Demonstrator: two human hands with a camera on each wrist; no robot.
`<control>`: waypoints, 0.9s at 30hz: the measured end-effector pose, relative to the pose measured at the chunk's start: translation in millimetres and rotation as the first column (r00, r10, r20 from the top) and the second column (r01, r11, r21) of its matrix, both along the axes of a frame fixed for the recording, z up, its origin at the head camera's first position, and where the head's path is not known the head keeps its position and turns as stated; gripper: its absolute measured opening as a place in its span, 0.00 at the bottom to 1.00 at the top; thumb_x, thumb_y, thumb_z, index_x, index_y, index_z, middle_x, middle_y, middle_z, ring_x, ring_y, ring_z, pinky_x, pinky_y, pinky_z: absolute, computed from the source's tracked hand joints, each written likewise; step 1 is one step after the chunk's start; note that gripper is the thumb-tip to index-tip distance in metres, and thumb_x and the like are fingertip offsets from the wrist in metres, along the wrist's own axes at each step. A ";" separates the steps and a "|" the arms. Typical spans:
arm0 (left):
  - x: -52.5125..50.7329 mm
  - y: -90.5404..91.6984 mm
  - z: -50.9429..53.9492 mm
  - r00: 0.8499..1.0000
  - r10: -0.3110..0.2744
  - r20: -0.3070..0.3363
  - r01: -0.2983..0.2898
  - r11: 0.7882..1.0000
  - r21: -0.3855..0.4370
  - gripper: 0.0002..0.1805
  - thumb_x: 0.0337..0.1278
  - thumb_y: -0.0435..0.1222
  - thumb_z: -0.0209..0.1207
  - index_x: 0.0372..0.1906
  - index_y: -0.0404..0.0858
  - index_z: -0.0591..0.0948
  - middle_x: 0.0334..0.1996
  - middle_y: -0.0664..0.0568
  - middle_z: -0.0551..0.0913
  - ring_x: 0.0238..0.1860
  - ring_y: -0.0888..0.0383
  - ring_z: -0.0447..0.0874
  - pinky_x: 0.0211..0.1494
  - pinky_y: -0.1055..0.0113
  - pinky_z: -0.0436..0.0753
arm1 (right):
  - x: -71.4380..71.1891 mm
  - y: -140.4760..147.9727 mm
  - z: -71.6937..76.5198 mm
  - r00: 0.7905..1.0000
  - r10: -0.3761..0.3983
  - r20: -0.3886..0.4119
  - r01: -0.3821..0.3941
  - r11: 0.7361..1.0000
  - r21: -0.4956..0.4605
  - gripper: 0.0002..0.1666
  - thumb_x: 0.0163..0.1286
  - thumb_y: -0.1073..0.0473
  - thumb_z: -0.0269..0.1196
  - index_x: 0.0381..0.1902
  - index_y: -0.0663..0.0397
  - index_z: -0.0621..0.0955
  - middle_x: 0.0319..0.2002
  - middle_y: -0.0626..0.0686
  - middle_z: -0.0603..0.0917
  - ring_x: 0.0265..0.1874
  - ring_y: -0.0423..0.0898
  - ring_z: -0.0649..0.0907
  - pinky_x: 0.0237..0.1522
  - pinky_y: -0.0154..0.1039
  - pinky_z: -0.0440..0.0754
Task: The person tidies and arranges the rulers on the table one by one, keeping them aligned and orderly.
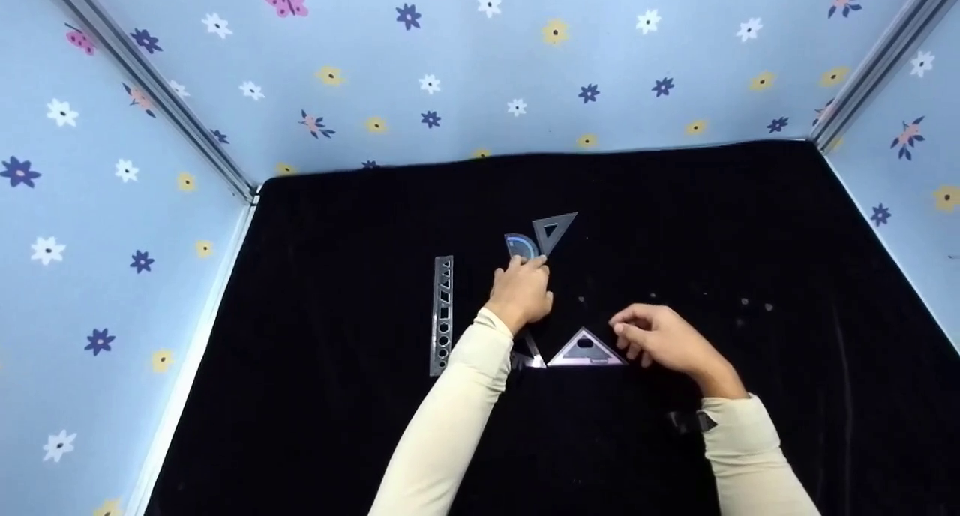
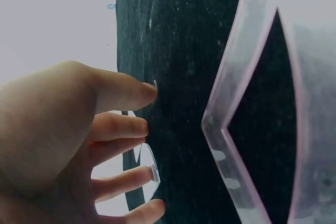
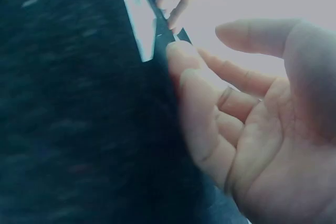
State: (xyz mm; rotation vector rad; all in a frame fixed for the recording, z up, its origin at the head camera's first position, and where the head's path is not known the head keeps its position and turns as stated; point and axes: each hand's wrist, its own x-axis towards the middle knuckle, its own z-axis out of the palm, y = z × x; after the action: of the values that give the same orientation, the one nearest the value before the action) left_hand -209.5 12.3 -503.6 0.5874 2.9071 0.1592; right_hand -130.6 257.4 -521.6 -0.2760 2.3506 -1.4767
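My left hand [image 1: 521, 291] reaches over the black cloth, its fingertips at the near edge of a clear protractor [image 1: 523, 246] with a blue arc. A grey set square [image 1: 553, 231] lies against the protractor's right side. In the left wrist view the left hand [image 2: 115, 140] has its fingers spread and loosely bent. Partly under the left forearm is another clear piece [image 1: 531, 360]. The right hand [image 1: 660, 340], also in the right wrist view [image 3: 236, 114], hovers with loosely bent fingers, holding nothing, just right of a pink-edged triangle [image 1: 585, 355].
A clear stencil ruler [image 1: 442, 313] with cut-out shapes lies upright in view, left of the left hand. Black cloth [image 1: 337, 276] covers the surface. Flowered blue walls [image 1: 480, 66] with metal corner posts stand at the back and sides.
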 end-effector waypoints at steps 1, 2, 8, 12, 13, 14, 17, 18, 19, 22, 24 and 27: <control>0.4 -0.5 0.7 1.000 0.004 0.010 -0.004 1.000 -0.004 0.24 0.65 0.46 0.58 0.63 0.42 0.80 0.72 0.56 0.69 0.68 0.48 0.67 0.59 0.47 0.76 | -2.9 -1.9 3.2 1.000 0.010 0.003 -0.010 1.000 0.008 0.15 0.75 0.59 0.59 0.52 0.64 0.81 0.33 0.59 0.85 0.27 0.53 0.84 0.22 0.45 0.83; 0.7 -0.7 1.4 1.000 0.007 0.020 -0.007 1.000 -0.005 0.25 0.65 0.46 0.58 0.63 0.42 0.80 0.73 0.55 0.68 0.68 0.48 0.67 0.59 0.47 0.75 | -6.3 -3.6 6.1 1.000 0.016 0.004 -0.016 1.000 0.016 0.15 0.75 0.59 0.59 0.52 0.64 0.81 0.33 0.58 0.85 0.27 0.53 0.84 0.23 0.45 0.84; 1.5 1.1 4.2 0.998 0.007 0.059 -0.007 1.000 -0.002 0.28 0.64 0.46 0.58 0.67 0.40 0.76 0.74 0.53 0.65 0.71 0.46 0.63 0.63 0.47 0.74 | -31.3 -10.1 14.5 1.000 0.010 -0.025 -0.010 1.000 0.017 0.15 0.76 0.58 0.59 0.50 0.65 0.82 0.33 0.58 0.85 0.28 0.52 0.84 0.26 0.42 0.84; 2.7 1.4 3.9 0.998 -0.005 0.062 0.006 1.000 -0.014 0.29 0.63 0.44 0.58 0.69 0.42 0.74 0.74 0.51 0.65 0.70 0.46 0.63 0.61 0.48 0.76 | -46.6 -14.4 12.1 0.999 0.003 -0.045 -0.002 1.000 0.022 0.14 0.75 0.60 0.59 0.49 0.67 0.82 0.34 0.58 0.85 0.30 0.52 0.85 0.28 0.40 0.84; 2.8 1.2 3.6 0.998 -0.009 0.062 0.010 1.000 -0.018 0.30 0.63 0.44 0.58 0.69 0.43 0.73 0.74 0.51 0.65 0.70 0.46 0.63 0.60 0.49 0.76 | -50.0 -15.5 11.2 0.999 -0.001 -0.044 0.002 1.000 0.029 0.14 0.75 0.60 0.59 0.49 0.67 0.82 0.34 0.58 0.85 0.31 0.51 0.85 0.29 0.40 0.84; 2.8 0.9 3.3 0.998 -0.012 0.062 0.013 1.000 -0.023 0.30 0.63 0.44 0.58 0.70 0.43 0.72 0.74 0.51 0.66 0.70 0.46 0.64 0.60 0.49 0.77 | -53.6 -16.6 10.3 0.999 -0.005 -0.044 0.007 0.999 0.037 0.14 0.75 0.60 0.59 0.48 0.67 0.82 0.34 0.58 0.85 0.31 0.51 0.85 0.29 0.39 0.84; 2.1 -0.4 2.8 0.999 -0.019 0.042 0.021 0.999 -0.047 0.30 0.62 0.46 0.58 0.69 0.43 0.74 0.73 0.51 0.68 0.68 0.45 0.66 0.57 0.50 0.80 | -65.3 -20.6 8.6 0.998 -0.027 -0.048 0.030 0.998 0.049 0.13 0.75 0.62 0.58 0.50 0.66 0.82 0.36 0.59 0.85 0.33 0.52 0.85 0.30 0.40 0.84; 1.4 -0.6 2.9 0.999 -0.018 0.029 0.020 0.998 -0.056 0.30 0.62 0.46 0.58 0.68 0.44 0.75 0.72 0.51 0.69 0.68 0.45 0.67 0.56 0.51 0.80 | -69.7 -22.1 8.2 0.998 -0.044 -0.051 0.047 0.998 0.043 0.13 0.75 0.62 0.58 0.51 0.66 0.81 0.37 0.60 0.85 0.34 0.52 0.84 0.31 0.40 0.85; 0.7 -0.7 3.2 1.000 -0.017 0.014 0.018 0.998 -0.064 0.29 0.61 0.47 0.58 0.67 0.44 0.76 0.71 0.52 0.70 0.67 0.46 0.68 0.55 0.51 0.81 | -74.5 -23.7 7.8 0.996 -0.064 -0.055 0.065 0.997 0.032 0.14 0.75 0.63 0.57 0.52 0.66 0.80 0.39 0.60 0.85 0.35 0.52 0.85 0.32 0.40 0.85; -2.0 -0.3 4.1 1.000 -0.017 -0.021 0.015 0.997 -0.073 0.27 0.61 0.48 0.59 0.64 0.45 0.79 0.69 0.54 0.73 0.64 0.47 0.71 0.53 0.53 0.82 | -88.6 -27.9 7.2 0.988 -0.139 -0.067 0.137 0.990 -0.032 0.16 0.76 0.64 0.56 0.55 0.68 0.78 0.42 0.63 0.84 0.38 0.52 0.85 0.33 0.39 0.85; -3.5 0.2 4.7 0.999 -0.023 -0.024 0.021 0.998 -0.067 0.27 0.61 0.48 0.59 0.64 0.46 0.80 0.69 0.55 0.73 0.63 0.48 0.72 0.53 0.53 0.81 | -96.5 -30.1 7.0 0.979 -0.193 -0.072 0.188 0.980 -0.068 0.17 0.76 0.64 0.55 0.57 0.70 0.77 0.44 0.65 0.84 0.39 0.51 0.85 0.34 0.38 0.85; -4.9 -0.1 4.7 0.999 -0.034 -0.006 0.034 0.998 -0.057 0.27 0.61 0.48 0.58 0.65 0.47 0.80 0.69 0.56 0.73 0.63 0.49 0.72 0.53 0.54 0.81 | -105.6 -33.9 6.5 0.965 -0.254 -0.071 0.246 0.963 -0.108 0.18 0.75 0.65 0.55 0.58 0.71 0.76 0.48 0.67 0.84 0.40 0.49 0.84 0.33 0.36 0.84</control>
State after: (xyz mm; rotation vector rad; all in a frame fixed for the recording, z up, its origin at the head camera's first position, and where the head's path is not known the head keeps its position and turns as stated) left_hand -214.5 12.1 -498.9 0.6284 2.8960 0.0704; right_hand -236.2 223.5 -515.1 -0.0676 2.4563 -1.7319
